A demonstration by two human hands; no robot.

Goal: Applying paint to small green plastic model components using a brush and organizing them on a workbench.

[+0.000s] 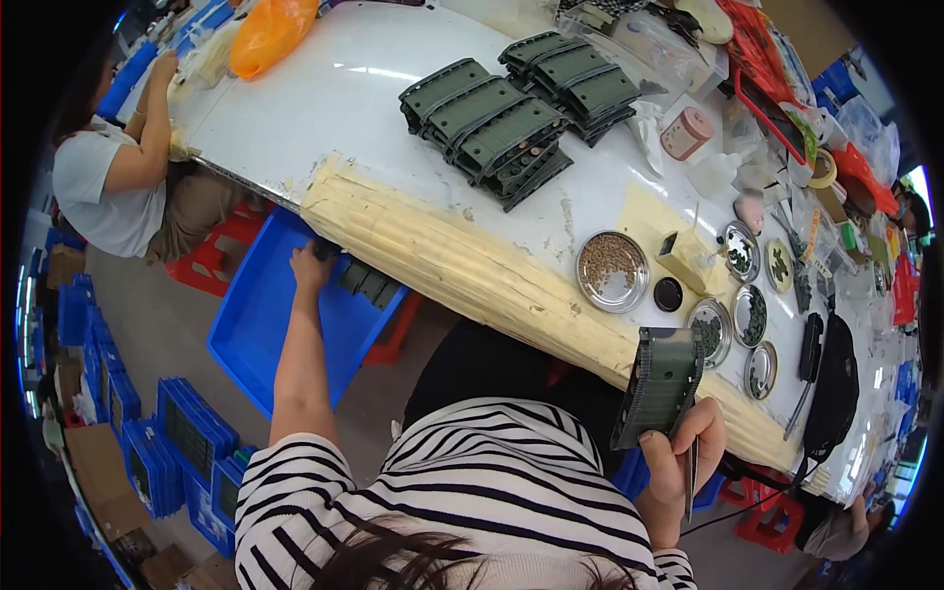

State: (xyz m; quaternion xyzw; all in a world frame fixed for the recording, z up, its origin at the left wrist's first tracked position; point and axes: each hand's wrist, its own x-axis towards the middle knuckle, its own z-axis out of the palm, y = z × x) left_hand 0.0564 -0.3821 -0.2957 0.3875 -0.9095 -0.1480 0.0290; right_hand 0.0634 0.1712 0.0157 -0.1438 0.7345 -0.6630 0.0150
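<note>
My right hand [678, 452], closed, holds up a dark green ribbed plastic panel [664, 379] in front of the table edge. A thin metal strip [690, 482], perhaps tweezers, also sits in that hand, pointing down. To the left, my left hand [311, 267] reaches into a blue plastic bin [261, 329] beside the table. Its fingers close around something dark at the bin's far side, too small and shaded to make out. Another dark green panel [368, 283] lies in the bin, partly under the table edge. Stacks of similar green panels [482, 123] rest on the table.
Along the table's front runs a taped edge [442, 261]. Metal dishes of small parts, one a brown-filled dish [612, 272], stand at the right near a black pouch [834, 388]. Another person [113, 187] sits at the left. Blue crates [192, 433] stand on the floor.
</note>
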